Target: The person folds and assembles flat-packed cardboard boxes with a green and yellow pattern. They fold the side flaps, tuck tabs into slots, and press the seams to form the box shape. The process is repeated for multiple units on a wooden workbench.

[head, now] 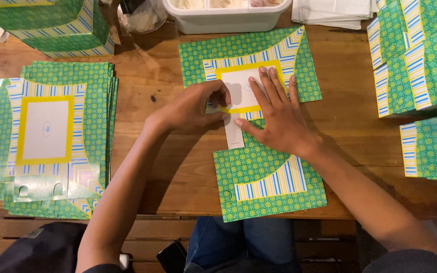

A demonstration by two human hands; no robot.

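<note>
On the table (168,167), the flat box blank (259,151) lies at centre under my hands. A stack of blanks (51,136) sits at nine o'clock, folded boxes (421,60) at two, a tub (226,20) at twelve.

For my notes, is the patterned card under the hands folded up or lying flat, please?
Lying flat: the green patterned card spreads unfolded across the wooden table.

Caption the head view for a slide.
Left hand pinches and right hand flattens a green patterned box blank on a wooden table.
</note>
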